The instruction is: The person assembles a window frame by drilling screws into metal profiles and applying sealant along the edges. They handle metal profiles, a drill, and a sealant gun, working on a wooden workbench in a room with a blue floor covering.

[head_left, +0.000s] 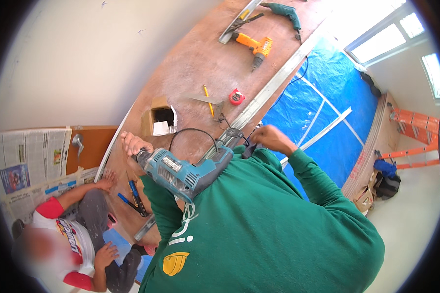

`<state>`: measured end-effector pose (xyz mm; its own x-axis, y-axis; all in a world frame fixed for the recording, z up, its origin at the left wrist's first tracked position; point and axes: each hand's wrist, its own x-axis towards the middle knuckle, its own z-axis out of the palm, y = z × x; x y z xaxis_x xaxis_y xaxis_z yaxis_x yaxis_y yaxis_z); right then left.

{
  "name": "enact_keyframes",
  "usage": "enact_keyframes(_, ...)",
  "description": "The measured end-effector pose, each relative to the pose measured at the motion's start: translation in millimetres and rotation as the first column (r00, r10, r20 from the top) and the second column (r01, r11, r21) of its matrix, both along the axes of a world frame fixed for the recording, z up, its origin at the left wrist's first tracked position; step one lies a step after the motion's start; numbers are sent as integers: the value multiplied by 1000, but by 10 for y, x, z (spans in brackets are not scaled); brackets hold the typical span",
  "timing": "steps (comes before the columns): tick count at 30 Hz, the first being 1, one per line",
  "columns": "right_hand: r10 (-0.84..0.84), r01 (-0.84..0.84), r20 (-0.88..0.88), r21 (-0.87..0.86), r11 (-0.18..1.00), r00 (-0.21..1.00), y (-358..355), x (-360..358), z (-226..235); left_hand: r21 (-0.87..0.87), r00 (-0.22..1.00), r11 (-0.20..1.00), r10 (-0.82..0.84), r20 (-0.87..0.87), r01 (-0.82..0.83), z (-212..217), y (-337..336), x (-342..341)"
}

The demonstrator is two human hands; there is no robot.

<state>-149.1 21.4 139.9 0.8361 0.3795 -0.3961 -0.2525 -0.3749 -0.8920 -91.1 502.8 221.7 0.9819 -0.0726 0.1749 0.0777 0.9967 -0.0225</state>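
Note:
My left hand is closed round the chuck end of a blue power drill. The drill lies slantwise across my green-sleeved front, its handle end toward the right. On the right, my right hand has its fingers curled together at a black cord; the fingertips are partly hard to make out. A looped tangle of that cord sits beside the drill's handle end, over a metal channel. Just beyond my left hand stands an open cardboard box with a white flap.
A pencil, a try square and a red tape measure lie on the brown board. Farther off are an orange drill and a teal drill. A co-worker sits at left near blue-handled snips. Blue tarp lies right.

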Motion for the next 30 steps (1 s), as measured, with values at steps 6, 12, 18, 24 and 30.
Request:
enact_keyframes(6, 23, 60, 250, -319, 946, 968, 414, 967, 48, -76, 999, 997, 27, -18, -28, 114, -270, -38)
enact_keyframes(12, 383, -233, 114, -625, 745, 917, 1254, 1312, -892, -3, 1000, 1000, 27, -8, -27, 478, -500, 17)
enact_keyframes(18, -74, 64, -247, -50, 997, 966, 882, 1261, -930, 205, 995, 973, 101, 21, -104, 943, -581, 138)
enact_keyframes(24, -171, 263, -240, 429, 864, 956, 395, 1087, 775, 404, 989, 905, 97, 112, -135, 1497, -968, 311)
enact_keyframes(30, -187, -9, 309, 536, 844, 933, 596, 1031, 2320, 577, 994, 813, 6, 112, -70, 1730, -1433, 583)
